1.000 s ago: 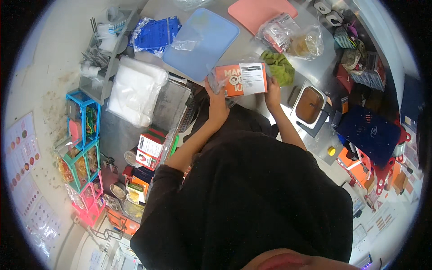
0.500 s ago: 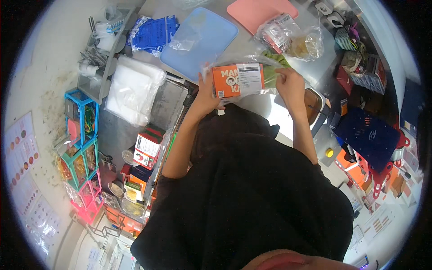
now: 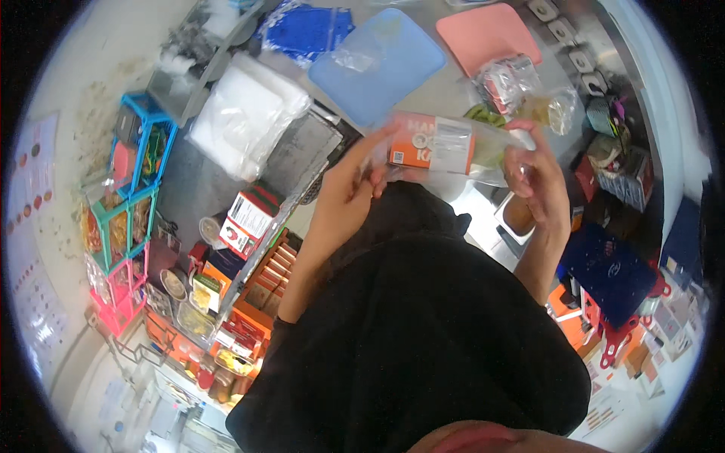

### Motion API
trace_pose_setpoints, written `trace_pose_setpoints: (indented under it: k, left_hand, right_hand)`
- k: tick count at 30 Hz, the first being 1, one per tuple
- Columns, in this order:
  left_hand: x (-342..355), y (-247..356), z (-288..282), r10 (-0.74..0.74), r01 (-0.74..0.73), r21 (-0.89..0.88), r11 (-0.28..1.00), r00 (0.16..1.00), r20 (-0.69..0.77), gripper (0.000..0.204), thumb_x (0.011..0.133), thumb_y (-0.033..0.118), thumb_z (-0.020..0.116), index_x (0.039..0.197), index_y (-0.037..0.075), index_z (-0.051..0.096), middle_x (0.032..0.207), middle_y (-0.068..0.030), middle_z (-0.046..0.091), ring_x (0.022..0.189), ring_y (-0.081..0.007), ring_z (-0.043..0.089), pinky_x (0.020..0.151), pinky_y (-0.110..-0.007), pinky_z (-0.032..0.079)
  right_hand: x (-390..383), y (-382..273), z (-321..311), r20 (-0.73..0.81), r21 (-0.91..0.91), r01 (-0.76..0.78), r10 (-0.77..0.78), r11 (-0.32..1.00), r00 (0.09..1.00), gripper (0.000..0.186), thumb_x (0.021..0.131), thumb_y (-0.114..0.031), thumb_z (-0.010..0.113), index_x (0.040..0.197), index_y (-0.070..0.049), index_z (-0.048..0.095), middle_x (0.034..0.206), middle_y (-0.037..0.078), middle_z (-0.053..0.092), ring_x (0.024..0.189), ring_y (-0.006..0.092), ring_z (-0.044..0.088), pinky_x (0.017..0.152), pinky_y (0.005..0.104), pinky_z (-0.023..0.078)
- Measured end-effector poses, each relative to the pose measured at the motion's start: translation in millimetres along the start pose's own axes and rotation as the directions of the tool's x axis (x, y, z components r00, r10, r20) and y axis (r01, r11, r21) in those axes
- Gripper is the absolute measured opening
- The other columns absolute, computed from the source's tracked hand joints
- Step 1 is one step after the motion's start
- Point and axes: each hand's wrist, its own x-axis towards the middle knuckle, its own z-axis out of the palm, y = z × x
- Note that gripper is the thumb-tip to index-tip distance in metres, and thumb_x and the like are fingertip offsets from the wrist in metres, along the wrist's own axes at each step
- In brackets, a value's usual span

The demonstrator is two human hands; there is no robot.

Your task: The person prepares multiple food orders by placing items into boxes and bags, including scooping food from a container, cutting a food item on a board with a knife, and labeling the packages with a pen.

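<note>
An orange box with a white label (image 3: 432, 143) sits inside a clear plastic bag (image 3: 487, 155), held up above the counter. My left hand (image 3: 355, 177) grips the bag at the box's left end, fingers bent round it and partly blurred. My right hand (image 3: 532, 170) pinches the bag's loose right end, away from the box. A green cloth (image 3: 483, 113) lies on the counter behind the bag. A light blue board (image 3: 377, 64) lies beyond, and a steel container of brown liquid (image 3: 517, 215) stands below my right hand.
A pink board (image 3: 487, 34), bagged packages (image 3: 510, 83) and blue packets (image 3: 302, 30) are at the back. White bags (image 3: 245, 113) and boxes (image 3: 249, 219) lie left, with coloured racks (image 3: 143, 158) beyond. Dark blue cloth (image 3: 608, 272) and red utensils lie right.
My right hand has moved from the box's right side onto the loose bag end and pulled it rightward. The bagged box has shifted slightly right, and the view has turned slightly.
</note>
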Motion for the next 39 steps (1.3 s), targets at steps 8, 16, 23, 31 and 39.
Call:
trace_pose_setpoints:
  k: [8, 16, 23, 31, 39]
  left_hand:
    - [-116.4, 47.9, -43.2, 0.074, -0.251, -0.303, 0.919, 0.866, -0.494, 0.098, 0.081, -0.005, 0.051, 0.148, 0.021, -0.015, 0.135, -0.0308, 0.041, 0.069, -0.0232, 0.064, 0.065, -0.032, 0.054]
    - [-167.6, 3.6, -87.5, 0.034, -0.305, -0.325, 0.895, 0.774, -0.632, 0.1, 0.082, -0.017, 0.039, 0.143, 0.028, -0.025, 0.145, -0.0286, 0.028, 0.082, -0.0302, 0.068, 0.074, -0.036, 0.056]
    - [-185.4, -21.8, -132.4, -0.087, -0.231, -0.328, 0.916, 0.685, -0.723, 0.083, 0.089, -0.008, 0.043, 0.149, 0.021, -0.008, 0.131, -0.0208, 0.05, 0.08, -0.0274, 0.068, 0.073, -0.032, 0.056]
    - [-112.2, -20.6, -284.0, 0.159, 0.215, 0.214, 0.953, 0.248, -0.956, 0.027, 0.09, 0.014, 0.058, 0.115, 0.006, 0.06, 0.077, -0.013, 0.068, 0.07, -0.0186, 0.068, 0.06, -0.029, 0.052]
    - [-3.0, -111.9, -414.7, -0.111, 0.114, -0.071, 0.991, 0.403, -0.909, 0.028, 0.09, 0.02, 0.057, 0.11, 0.001, 0.061, 0.09, -0.0107, 0.067, 0.074, -0.0172, 0.067, 0.064, -0.029, 0.054]
  right_hand:
    - [7.7, 0.1, 157.1, 0.329, -0.39, 0.167, -0.033, 0.906, 0.944, 0.044, 0.09, 0.002, 0.045, 0.132, -0.007, 0.039, 0.069, 0.0, 0.049, 0.057, 0.0035, 0.04, 0.05, 0.0168, 0.029]
    - [93.4, 48.7, 223.7, 0.435, -0.746, 0.287, 0.113, 0.602, 0.893, 0.039, 0.092, 0.0, 0.042, 0.129, -0.013, 0.045, 0.068, 0.001, 0.053, 0.052, 0.005, 0.044, 0.049, 0.0206, 0.036]
    - [173.1, 56.6, 284.8, 0.556, -0.821, 0.569, 0.275, 0.038, 0.784, 0.035, 0.088, -0.029, 0.058, 0.111, -0.004, 0.057, 0.087, 0.021, 0.064, 0.08, 0.0389, 0.062, 0.071, 0.0461, 0.047]
    - [467.0, 198.1, 463.8, 0.932, -0.363, 0.727, -0.24, -0.583, 0.272, 0.018, 0.078, -0.019, 0.06, 0.09, -0.006, 0.062, 0.085, 0.013, 0.063, 0.097, 0.0318, 0.055, 0.082, 0.0427, 0.042]
    - [562.4, 224.3, 508.5, 0.88, -0.434, 0.715, -0.087, -0.548, 0.467, 0.014, 0.073, -0.015, 0.061, 0.083, -0.007, 0.067, 0.09, 0.006, 0.063, 0.098, 0.0259, 0.052, 0.087, 0.0434, 0.037]
